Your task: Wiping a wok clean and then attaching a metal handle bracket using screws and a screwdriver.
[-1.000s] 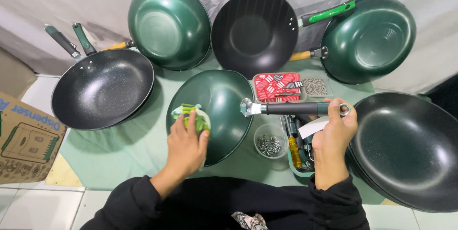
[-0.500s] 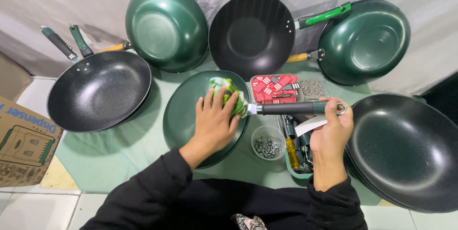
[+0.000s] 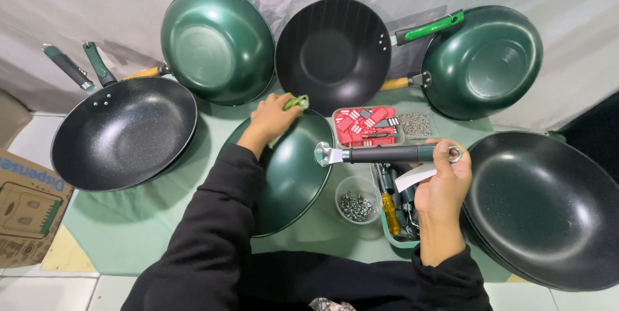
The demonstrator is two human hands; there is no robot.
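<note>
Head view: six pans are out, one of them an upturned green wok (image 3: 290, 175) lying on the pale green table (image 3: 109, 220). The left hand (image 3: 274, 116) presses a green cloth (image 3: 295, 102) against its far rim, fingers curled shut around it. The right hand (image 3: 442, 185) grips the wok's black handle (image 3: 387, 153). White drapery (image 3: 97, 1) hangs behind; one cardboard box (image 3: 26, 201) sits left.

Far row: two green woks (image 3: 218, 44) (image 3: 483, 59) flank a black wok (image 3: 332, 53). Far left: a speckled black pan (image 3: 122, 133); near left: a cardboard box (image 3: 26, 208). Centre: red tags tray (image 3: 367, 126), screws cup (image 3: 356, 199), yellow-handled screwdriver (image 3: 391, 204). Right: stacked black pans (image 3: 548, 204).
</note>
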